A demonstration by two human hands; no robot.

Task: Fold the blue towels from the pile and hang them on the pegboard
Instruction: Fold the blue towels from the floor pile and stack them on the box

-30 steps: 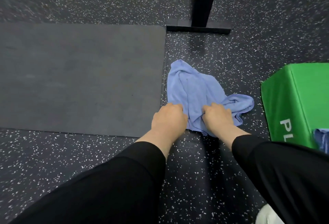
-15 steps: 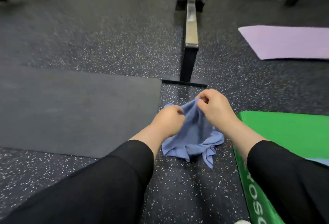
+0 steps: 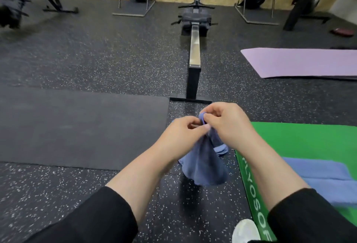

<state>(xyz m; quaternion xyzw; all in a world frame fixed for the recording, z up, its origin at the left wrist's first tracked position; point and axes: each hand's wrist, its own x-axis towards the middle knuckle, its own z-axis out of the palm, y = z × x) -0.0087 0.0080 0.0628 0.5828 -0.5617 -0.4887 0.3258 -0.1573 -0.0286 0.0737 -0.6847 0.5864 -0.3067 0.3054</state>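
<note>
Left hand (image 3: 182,133) and right hand (image 3: 229,125) pinching bunched blue towel (image 3: 204,167), likely one corner, hanging

Single head-worn view, facing forward and down, hands (image 3: 208,128) close below; gym floor (image 3: 96,59) stretching ahead
</note>
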